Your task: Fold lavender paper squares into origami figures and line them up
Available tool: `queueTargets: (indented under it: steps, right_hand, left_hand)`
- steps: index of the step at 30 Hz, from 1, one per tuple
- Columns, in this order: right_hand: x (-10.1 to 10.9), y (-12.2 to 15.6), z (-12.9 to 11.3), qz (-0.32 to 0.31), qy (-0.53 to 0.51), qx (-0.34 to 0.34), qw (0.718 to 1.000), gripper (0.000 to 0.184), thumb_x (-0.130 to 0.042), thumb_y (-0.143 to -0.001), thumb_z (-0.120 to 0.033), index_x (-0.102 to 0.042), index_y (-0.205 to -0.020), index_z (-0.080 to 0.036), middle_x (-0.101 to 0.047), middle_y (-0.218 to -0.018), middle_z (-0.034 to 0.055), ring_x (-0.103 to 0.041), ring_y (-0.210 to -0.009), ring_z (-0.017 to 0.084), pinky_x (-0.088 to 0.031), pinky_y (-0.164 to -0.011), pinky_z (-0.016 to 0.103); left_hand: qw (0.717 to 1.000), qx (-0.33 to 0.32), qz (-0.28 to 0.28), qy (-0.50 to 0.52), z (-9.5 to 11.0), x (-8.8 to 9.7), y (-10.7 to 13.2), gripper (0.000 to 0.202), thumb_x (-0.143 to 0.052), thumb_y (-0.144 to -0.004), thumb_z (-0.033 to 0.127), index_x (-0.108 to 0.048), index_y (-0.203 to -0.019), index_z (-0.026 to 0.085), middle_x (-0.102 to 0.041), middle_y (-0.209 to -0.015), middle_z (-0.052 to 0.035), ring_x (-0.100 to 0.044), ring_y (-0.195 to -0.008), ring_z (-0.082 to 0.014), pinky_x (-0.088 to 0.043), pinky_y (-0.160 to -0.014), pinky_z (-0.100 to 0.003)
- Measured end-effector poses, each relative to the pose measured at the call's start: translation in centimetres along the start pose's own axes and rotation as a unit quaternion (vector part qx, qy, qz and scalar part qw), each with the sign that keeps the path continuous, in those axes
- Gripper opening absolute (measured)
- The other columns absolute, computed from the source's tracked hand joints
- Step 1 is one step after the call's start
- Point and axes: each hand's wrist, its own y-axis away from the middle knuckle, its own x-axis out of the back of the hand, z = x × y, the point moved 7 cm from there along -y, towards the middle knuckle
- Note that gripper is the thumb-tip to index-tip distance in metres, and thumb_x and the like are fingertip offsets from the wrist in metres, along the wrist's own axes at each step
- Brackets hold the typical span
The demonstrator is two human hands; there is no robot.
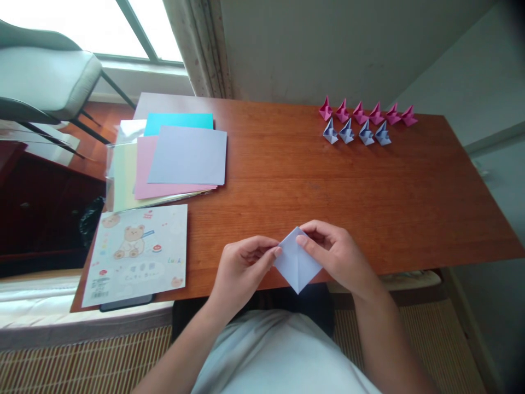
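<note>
A pale lavender sheet of origami paper (298, 265), folded to a small diamond with a crease down its middle, is held up over the table's front edge. My left hand (247, 265) pinches its left corner between thumb and fingertips. On the upper right edge, my right hand (334, 249) grips the paper, thumb on the front face and fingers behind it. The fingertips behind the paper are hidden.
On the wooden table (270, 202), a row of pink folded paper figures (360, 114) stands behind several lavender ones (366, 133), far right. Coloured paper sheets (188, 156) are stacked at left, near a bear-printed cover sheet (139, 268) over a dark flat object (126, 303). A chair (45, 76) stands beyond.
</note>
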Motion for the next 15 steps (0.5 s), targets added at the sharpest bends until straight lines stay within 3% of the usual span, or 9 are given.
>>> queueTargets:
  steps: [7, 15]
  right_hand:
    - [-0.06, -0.27, 0.11, 0.019, 0.016, 0.007, 1.0, 0.017, -0.066, -0.091, -0.036, -0.07, -0.085, -0.02, -0.072, -0.079, 0.001, -0.066, -0.071, 0.016, -0.051, -0.06, 0.025]
    - [-0.35, -0.3, 0.98, 0.016, -0.03, -0.013, 0.999, 0.017, -0.068, -0.09, -0.037, -0.07, -0.088, -0.02, -0.074, -0.082, 0.0017, -0.068, -0.073, 0.017, -0.053, -0.061, 0.025]
  left_hand:
    - [0.997, 0.029, -0.066, 0.006, -0.06, -0.7, -0.23, 0.021, -0.069, -0.09, 0.035, -0.073, -0.085, 0.016, -0.069, -0.072, -0.0038, -0.064, -0.064, -0.014, -0.052, -0.058, -0.021]
    - [0.999, 0.013, -0.028, -0.008, 0.7, 0.15, -0.53, 0.018, -0.071, -0.088, 0.033, -0.075, -0.083, 0.016, -0.072, -0.07, -0.0029, -0.066, -0.061, -0.0131, -0.052, -0.056, -0.018]
